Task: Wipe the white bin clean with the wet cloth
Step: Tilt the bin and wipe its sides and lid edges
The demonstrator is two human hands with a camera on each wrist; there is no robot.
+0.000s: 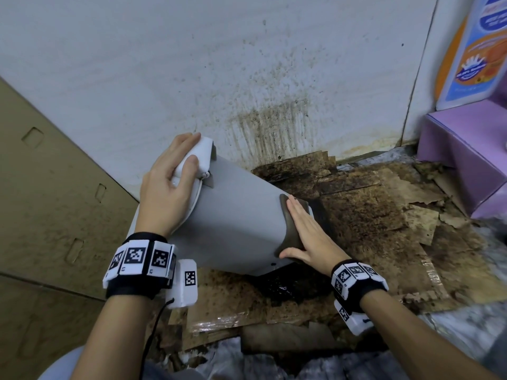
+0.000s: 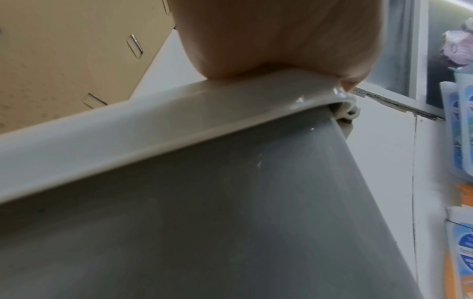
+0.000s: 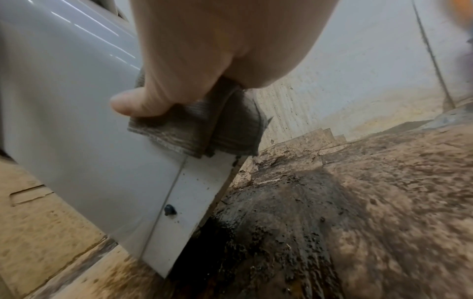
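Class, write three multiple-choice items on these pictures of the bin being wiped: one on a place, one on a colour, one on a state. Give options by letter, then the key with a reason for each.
1. Where on the white bin does the right hand press the wet cloth?
A. On the lid
B. On the side wall near the base
C. Inside the bin

2. What colour is the box at the right edge?
A. Purple
B. Green
C. Red

3. How does the bin stand?
A. Upright
C. Upside down
B. Tilted, its top held by the left hand

Key: 1 B, the flat hand and brown-grey cloth lie on the wall just above the base edge. 2 A, the head view shows it lilac-purple. 3 B, the base rests on the stained cardboard while the top leans toward the person.
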